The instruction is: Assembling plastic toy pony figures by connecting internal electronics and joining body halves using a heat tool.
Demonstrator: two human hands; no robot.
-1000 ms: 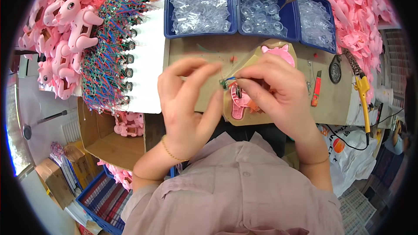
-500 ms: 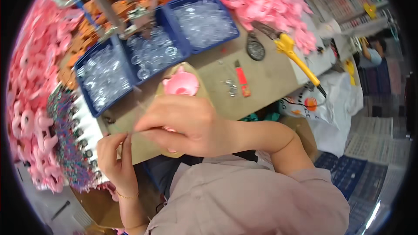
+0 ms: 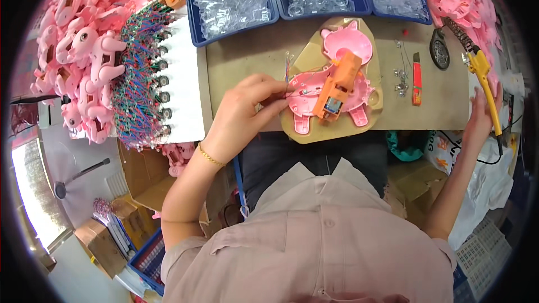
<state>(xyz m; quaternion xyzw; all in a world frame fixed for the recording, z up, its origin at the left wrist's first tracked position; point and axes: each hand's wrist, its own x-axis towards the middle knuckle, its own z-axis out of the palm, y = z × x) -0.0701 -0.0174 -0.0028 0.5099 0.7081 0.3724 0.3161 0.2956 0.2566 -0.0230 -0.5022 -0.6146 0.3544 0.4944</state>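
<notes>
My left hand point(image 3: 252, 104) pinches thin coloured wires point(image 3: 288, 73) between thumb and fingertips, at the left edge of a pink animal-shaped toy half-shell point(image 3: 306, 101). Across the shell lies an orange plastic motor housing point(image 3: 343, 78). Both rest in a tan shaped holder point(image 3: 300, 62), along with a round pink head shell point(image 3: 353, 39). Far to the right, my right hand point(image 3: 479, 115) has its fingers around the handle of a yellow soldering iron point(image 3: 487, 76). The iron's front end is at a coiled metal stand point(image 3: 459, 32).
Blue trays point(image 3: 196, 36) of clear plastic parts stand at the back. A red cutter knife point(image 3: 417, 81), small metal bits point(image 3: 401, 81) and a dark oval object point(image 3: 439, 49) lie right of the holder. Wired round parts point(image 3: 143, 78) and pink toy bodies point(image 3: 90, 62) fill the left side.
My right hand has left my left hand and moved right to the soldering iron. The orange housing and pink shell, earlier covered by my hand, now show. The view has shifted.
</notes>
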